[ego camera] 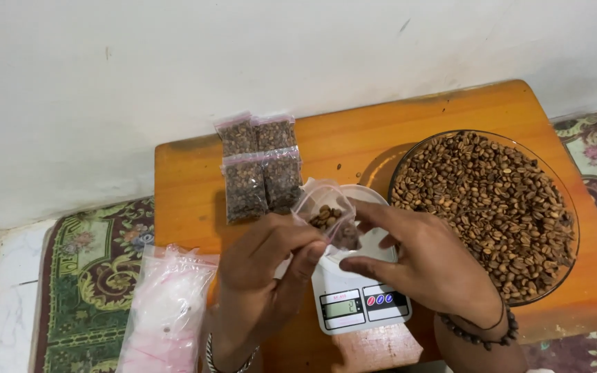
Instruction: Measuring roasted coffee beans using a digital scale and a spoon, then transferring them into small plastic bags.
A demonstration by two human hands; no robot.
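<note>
Fingers [310, 257] of my left hand [257, 290] pinch the near edge of a small clear zip bag [326, 211], and my right hand [426, 266] grips its other side, thumb and fingertips clenched on the plastic, holding its mouth open. I see only a few coffee beans inside, so I judge this bag barely started. It hangs just above the white kitchen scale [357, 300], whose pan sits beneath my hands. At my left lies a stack of unfilled bags [164, 311] on the patterned mat. Farther out on the bench [195, 179], four filled bags [260, 169] lie side by side, done. To the right, the glass bowl [485, 211] holds plenty of beans.
</note>
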